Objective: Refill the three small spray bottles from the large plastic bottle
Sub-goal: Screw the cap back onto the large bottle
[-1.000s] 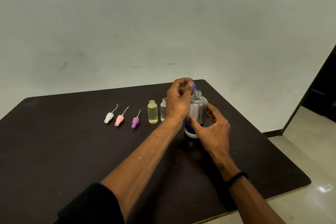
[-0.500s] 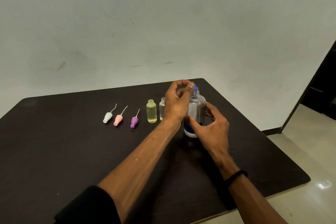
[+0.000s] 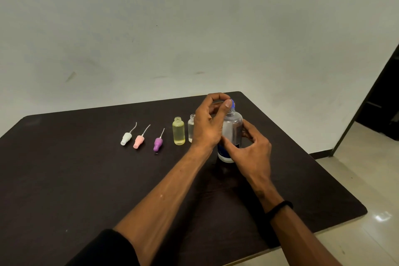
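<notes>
Three spray tops: white (image 3: 125,138), pink (image 3: 138,141) and purple (image 3: 158,144) lie off on the tabletop (image 3: 64,179).
Small bottles: yellow one (image 3: 178,131) open, looks full; clear one (image 3: 191,128) open; third hidden.
Big bottle (image 3: 232,129): stands upright, right hand (image 3: 251,153) fingers wrapped round it.
Blue cap (image 3: 232,103): left hand (image 3: 208,124) fingers pinch it at the neck.
Left to do: probably spray tops back on.

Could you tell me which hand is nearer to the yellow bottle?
Left. The left hand holds the blue cap just right of the yellow bottle; the right hand grips the large bottle farther right.
</notes>
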Available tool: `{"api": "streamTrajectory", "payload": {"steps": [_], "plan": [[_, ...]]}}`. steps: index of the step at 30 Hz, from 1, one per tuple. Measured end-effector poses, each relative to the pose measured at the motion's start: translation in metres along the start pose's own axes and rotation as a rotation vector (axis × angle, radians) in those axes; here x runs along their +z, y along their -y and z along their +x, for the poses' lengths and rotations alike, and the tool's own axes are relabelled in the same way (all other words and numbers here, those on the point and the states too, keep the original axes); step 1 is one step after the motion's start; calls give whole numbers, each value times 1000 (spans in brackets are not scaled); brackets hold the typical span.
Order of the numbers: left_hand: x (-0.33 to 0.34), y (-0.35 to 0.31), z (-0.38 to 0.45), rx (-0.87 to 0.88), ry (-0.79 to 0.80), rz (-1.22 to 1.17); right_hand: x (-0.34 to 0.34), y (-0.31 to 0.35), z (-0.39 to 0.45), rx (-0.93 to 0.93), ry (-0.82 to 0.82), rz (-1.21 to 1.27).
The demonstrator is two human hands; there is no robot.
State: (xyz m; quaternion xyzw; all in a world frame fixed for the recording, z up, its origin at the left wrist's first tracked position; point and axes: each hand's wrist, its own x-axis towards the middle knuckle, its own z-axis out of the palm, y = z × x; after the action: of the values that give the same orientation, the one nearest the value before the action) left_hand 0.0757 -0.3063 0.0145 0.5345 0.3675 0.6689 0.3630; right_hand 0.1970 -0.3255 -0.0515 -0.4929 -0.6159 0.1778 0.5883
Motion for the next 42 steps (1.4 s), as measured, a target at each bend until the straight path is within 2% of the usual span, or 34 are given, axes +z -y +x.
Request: {"api": "streamTrajectory", "payload": {"steps": [6,11,17,23,27,37,42], "plan": [[-3,3,0,123,41,146,0,-1,0,10,4,14],[-5,7,-2,129,43,131,0,-2,0,13,-1,-9],[-13,6,-1,147,156,204,-2,2,-1,17,7,-7],[-15,-1,5,166,41,366,0,3,-2,27,-1,-11],[-14,-3,9,214,32,430,-2,3,-1,33,-18,-28],[-18,0,8,242,192,516,-3,-1,0,47,-11,-46],[-16,0,8,260,188,577,-2,2,1,69,-33,-29]]}}
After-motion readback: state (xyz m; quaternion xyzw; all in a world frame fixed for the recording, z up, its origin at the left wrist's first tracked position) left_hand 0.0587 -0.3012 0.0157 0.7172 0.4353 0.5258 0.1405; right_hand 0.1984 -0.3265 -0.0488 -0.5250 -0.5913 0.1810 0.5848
